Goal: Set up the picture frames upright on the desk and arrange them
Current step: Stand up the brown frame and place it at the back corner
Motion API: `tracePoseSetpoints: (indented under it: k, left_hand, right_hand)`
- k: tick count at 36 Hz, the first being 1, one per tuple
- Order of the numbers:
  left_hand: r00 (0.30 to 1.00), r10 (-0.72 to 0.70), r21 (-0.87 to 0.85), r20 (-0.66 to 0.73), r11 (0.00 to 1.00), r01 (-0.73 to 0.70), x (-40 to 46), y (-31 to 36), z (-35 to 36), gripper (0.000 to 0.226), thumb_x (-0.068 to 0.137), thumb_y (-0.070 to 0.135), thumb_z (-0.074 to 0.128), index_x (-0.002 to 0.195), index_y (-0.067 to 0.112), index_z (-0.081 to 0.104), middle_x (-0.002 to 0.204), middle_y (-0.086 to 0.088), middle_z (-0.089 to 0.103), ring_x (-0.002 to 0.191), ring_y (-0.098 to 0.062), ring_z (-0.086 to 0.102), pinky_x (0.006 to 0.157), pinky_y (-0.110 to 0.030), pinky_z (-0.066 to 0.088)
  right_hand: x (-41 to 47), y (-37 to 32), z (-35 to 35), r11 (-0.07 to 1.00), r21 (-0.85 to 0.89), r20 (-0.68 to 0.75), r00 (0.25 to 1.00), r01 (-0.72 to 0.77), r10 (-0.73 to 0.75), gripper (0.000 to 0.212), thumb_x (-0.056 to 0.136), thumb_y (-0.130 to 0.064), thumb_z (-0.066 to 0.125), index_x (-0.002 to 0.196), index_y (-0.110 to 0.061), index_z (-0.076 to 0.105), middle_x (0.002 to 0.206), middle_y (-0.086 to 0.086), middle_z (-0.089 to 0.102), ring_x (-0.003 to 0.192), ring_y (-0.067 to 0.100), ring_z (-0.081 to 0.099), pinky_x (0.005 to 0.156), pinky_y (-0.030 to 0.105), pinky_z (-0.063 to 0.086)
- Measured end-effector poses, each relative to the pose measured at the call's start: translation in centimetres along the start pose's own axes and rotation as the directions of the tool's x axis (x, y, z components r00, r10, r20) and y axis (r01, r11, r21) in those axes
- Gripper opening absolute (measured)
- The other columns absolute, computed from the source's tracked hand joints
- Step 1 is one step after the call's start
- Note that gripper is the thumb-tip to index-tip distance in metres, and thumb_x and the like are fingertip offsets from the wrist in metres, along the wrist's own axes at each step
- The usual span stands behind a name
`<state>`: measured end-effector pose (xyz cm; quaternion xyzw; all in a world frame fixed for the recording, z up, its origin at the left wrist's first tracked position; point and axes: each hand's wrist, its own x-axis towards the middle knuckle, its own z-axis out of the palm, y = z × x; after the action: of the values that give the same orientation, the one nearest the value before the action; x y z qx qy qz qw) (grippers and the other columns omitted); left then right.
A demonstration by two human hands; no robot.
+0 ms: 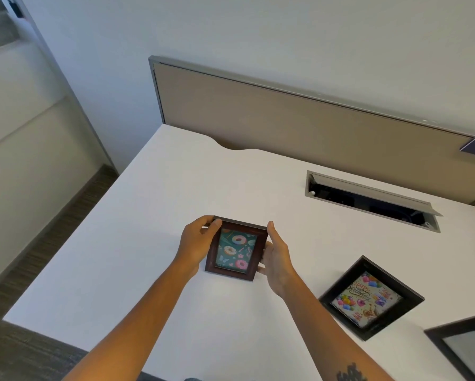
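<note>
1. Head view, nearest: a dark frame (467,350) lies cut off at the desk's (137,243) right edge.
2. Black frame (371,296) lies flat, turned diagonally, its card reading "Happy Birthday" among balloons.
3. Left hand (196,247) and right hand (276,258) clasp the sides of a brown donut-print frame (236,248), long axis vertical, picture facing the camera, its lower edge at mid-desk.
4. Behind, an open cable hatch (368,200).

White desk (137,215) lying bare across the frame's left and centre, free passage there; birthday frame (371,298) and a cut-off frame (467,350) occupying the lower right, open cable tray (368,200) and partition panel (286,119) blocking the upper right.
</note>
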<state>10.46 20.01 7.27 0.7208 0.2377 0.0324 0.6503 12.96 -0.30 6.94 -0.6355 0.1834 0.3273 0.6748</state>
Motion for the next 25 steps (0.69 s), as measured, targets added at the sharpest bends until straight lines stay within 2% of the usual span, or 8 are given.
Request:
tracePoseSetpoints:
  k: [2,6,10,13,15,17,20,25]
  left_hand:
    - [1.0,0.001,-0.001,0.007,1.0,-0.001,0.06,-0.12,0.07,0.007,0.102,0.033,0.062,0.105,0.031,0.068,0.098,0.016,0.071,0.078,0.019,0.063,0.056,0.0,0.046]
    - [1.0,-0.001,-0.001,0.013,1.0,0.001,0.05,-0.21,0.11,0.007,0.102,0.033,0.062,0.098,0.036,0.067,0.098,0.015,0.071,0.079,0.02,0.063,0.056,-0.001,0.047]
    - [1.0,-0.005,0.003,0.012,1.0,0.005,0.11,-0.45,-0.01,0.007,0.102,0.035,0.061,0.1,0.035,0.067,0.099,0.014,0.071,0.08,0.021,0.063,0.055,-0.001,0.047]
    - [1.0,-0.003,0.011,0.006,1.0,0.003,0.09,-0.71,-0.21,0.008,0.103,0.036,0.059,0.103,0.033,0.067,0.1,0.014,0.071,0.084,0.014,0.066,0.056,-0.002,0.048]
    - [1.0,-0.005,0.011,-0.003,1.0,0.005,0.03,-0.77,-0.34,0.011,0.103,0.037,0.059,0.107,0.031,0.068,0.102,0.013,0.071,0.087,0.003,0.068,0.057,-0.002,0.048]
    - [1.0,-0.008,0.007,-0.006,1.0,0.008,-0.07,-0.83,-0.43,0.014,0.103,0.037,0.059,0.11,0.028,0.068,0.104,0.011,0.072,0.092,-0.001,0.066,0.057,-0.001,0.048]
    - [1.0,-0.02,0.003,-0.012,1.0,0.02,-0.24,-0.81,-0.47,0.015,0.103,0.037,0.059,0.11,0.027,0.068,0.103,0.011,0.072,0.092,-0.002,0.066,0.057,-0.002,0.048]
    - [0.999,-0.044,0.058,-0.016,0.997,0.045,-0.53,-0.78,-0.35,0.018,0.104,0.041,0.055,0.108,0.027,0.066,0.099,0.015,0.07,0.089,0.001,0.064,0.055,-0.005,0.049]
  right_hand:
    - [0.11,0.05,-0.09,1.0,0.003,0.002,1.0,0.001,-0.001,0.086,0.089,-0.092,0.042,0.129,-0.026,0.08,0.128,0.001,0.081,0.127,0.026,0.071,0.122,0.058,0.041]
    - [0.21,0.1,-0.09,1.0,-0.009,0.011,1.0,0.0,0.0,0.088,0.086,-0.095,0.043,0.129,-0.027,0.08,0.126,-0.001,0.082,0.127,0.024,0.071,0.122,0.058,0.039]
    - [0.33,0.15,0.02,0.999,-0.033,0.01,1.0,-0.009,0.009,0.094,0.081,-0.099,0.043,0.128,-0.026,0.079,0.126,-0.001,0.082,0.128,0.023,0.07,0.12,0.055,0.039]
    - [0.31,0.05,0.07,0.998,-0.06,0.007,1.0,-0.01,0.011,0.099,0.076,-0.101,0.044,0.129,-0.025,0.079,0.125,0.0,0.082,0.128,0.024,0.07,0.117,0.053,0.041]
    - [0.28,-0.04,0.05,0.996,-0.086,0.016,1.0,-0.013,0.015,0.1,0.075,-0.102,0.042,0.128,-0.025,0.079,0.126,0.0,0.082,0.128,0.023,0.069,0.119,0.055,0.038]
    - [0.25,-0.07,-0.01,0.993,-0.113,0.022,1.0,-0.016,0.019,0.1,0.078,-0.102,0.039,0.125,-0.024,0.081,0.125,0.001,0.082,0.127,0.023,0.068,0.121,0.057,0.033]
    - [0.2,-0.07,-0.15,0.991,-0.132,0.013,1.0,-0.019,0.021,0.098,0.078,-0.102,0.038,0.118,-0.025,0.083,0.12,-0.001,0.083,0.125,0.022,0.068,0.121,0.057,0.03]
    - [0.0,-0.07,-0.29,0.984,-0.18,-0.01,1.0,0.01,-0.012,0.108,0.064,-0.111,0.036,0.117,-0.03,0.082,0.119,-0.003,0.082,0.12,0.018,0.069,0.121,0.058,0.03]
